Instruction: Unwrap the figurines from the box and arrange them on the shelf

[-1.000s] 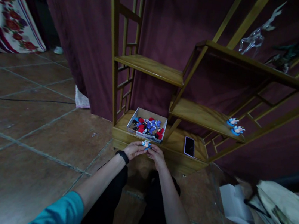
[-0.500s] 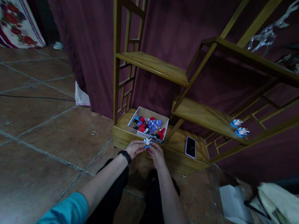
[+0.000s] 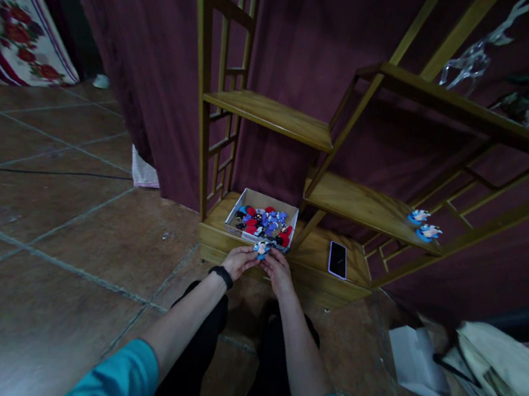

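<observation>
Between my two hands is a small toy figurine [image 3: 262,249] with a blue base and a pale middle. My left hand [image 3: 239,261], with a black band at the wrist, is closed on its left side. From the right, the fingers of my right hand [image 3: 277,270] pinch the same figurine. Just beyond it an open cardboard box [image 3: 232,221] stands on the low wooden shelf, holding many small red, purple, black and blue toy pieces [image 3: 268,223]. Two similar blue-based figurines [image 3: 428,233] stand at the right end of a higher shelf.
A phone [image 3: 338,260] lies on the low shelf [image 3: 309,252] right of the box. Wooden uprights and a middle shelf [image 3: 272,117] rise behind it. Clear and dark green ornaments [image 3: 469,63] stand top right. White boxes [image 3: 418,366] and a pale bag [image 3: 494,361] lie on the floor.
The figurine in my hands has risen very slightly. Both hands keep their hold, and the box, phone and shelf figurines stay where they were.
</observation>
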